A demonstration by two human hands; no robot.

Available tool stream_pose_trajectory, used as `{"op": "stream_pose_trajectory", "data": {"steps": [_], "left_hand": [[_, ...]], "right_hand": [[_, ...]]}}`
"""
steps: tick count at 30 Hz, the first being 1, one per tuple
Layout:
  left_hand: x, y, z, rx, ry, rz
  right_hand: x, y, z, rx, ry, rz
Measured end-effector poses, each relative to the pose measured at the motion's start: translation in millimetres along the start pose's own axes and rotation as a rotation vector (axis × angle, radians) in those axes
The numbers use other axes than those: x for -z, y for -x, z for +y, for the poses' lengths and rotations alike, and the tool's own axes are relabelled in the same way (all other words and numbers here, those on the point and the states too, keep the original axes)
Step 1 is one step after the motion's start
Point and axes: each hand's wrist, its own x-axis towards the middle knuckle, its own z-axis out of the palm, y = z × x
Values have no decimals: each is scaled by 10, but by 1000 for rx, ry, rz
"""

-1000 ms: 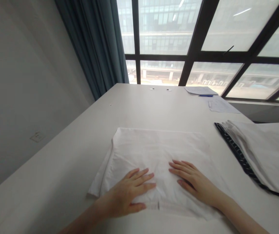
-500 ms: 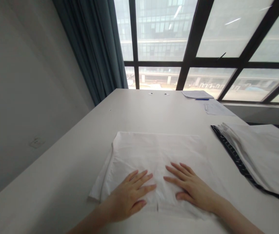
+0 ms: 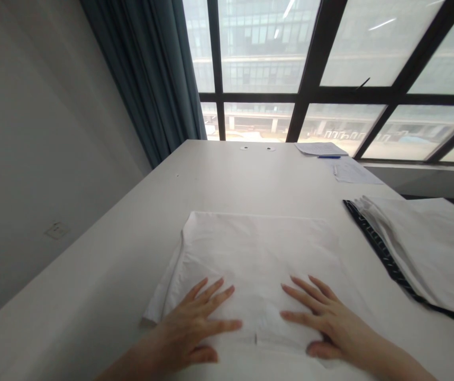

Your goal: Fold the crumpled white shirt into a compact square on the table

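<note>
Head view: folded white cloth [image 3: 256,254] lies flat, long axis left-right.

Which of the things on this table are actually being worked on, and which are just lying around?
In hand:
- folded white cloth, flat on the table
- left hand and right hand, both spread flat on its near edge

Lying about:
- stack of folded cloths at the right
- papers and a blue pen by the window
</note>
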Motion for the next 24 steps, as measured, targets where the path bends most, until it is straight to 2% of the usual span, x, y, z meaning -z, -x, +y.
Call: {"op": "stream_pose_trajectory", "data": {"steps": [4, 6, 9, 11, 13, 17, 20, 24], "left_hand": [[30, 153, -22, 105, 24, 12], [50, 115, -22, 186, 58, 109], [87, -114, 13, 269, 132, 278], [97, -335, 70, 255, 162, 306], [70, -552, 147, 214, 140, 299], [-84, -798, 280, 166, 64, 178], [-177, -795, 300, 143, -18, 130], [-181, -720, 267, 133, -61, 107]], "right_hand": [[32, 181, -4, -95, -130, -26], [30, 191, -22, -157, -198, 33], [-6, 53, -105, -286, -235, 227], [-54, -114, -187, -327, -205, 339], [-123, -290, -262, -305, -156, 389], [-285, -493, -343, -281, -23, 324], [-339, -483, -355, -269, 70, 241], [-296, -409, -358, -227, 121, 158]]}}
